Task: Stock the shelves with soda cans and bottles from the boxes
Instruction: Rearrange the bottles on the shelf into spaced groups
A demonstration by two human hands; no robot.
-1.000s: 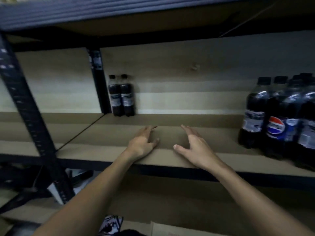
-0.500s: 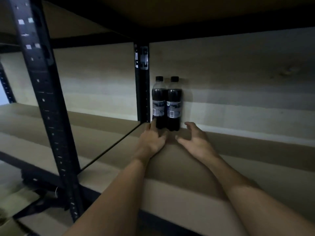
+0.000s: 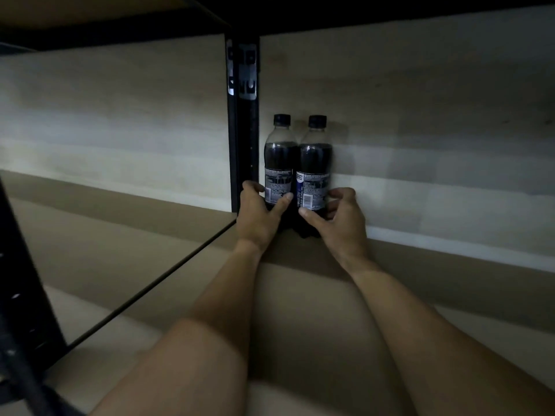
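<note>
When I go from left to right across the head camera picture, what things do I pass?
Front black post → back black post → left bottle → right bottle.

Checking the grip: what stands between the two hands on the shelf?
In the head view, only the left bottle and right bottle, upright and side by side; the left hand grips the first, the right hand the second.
</note>
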